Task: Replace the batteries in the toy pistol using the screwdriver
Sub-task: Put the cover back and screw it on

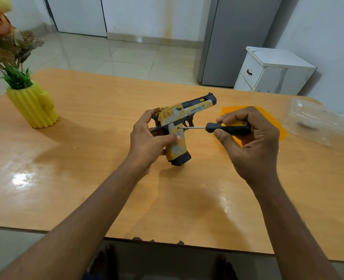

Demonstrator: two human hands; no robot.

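Left hand grips the one toy pistol by its handle, held upright just above the counter; right hand pinches the one screwdriver, tip set against a screw point high on the handle. Judged early: the battery cover appears still fastened (no batteries visible), so unscrewing, swapping and refastening remain. Farther back: one orange sheet, one clear plastic container, one yellow vase.

The left hand hides the toy pistol's rear.
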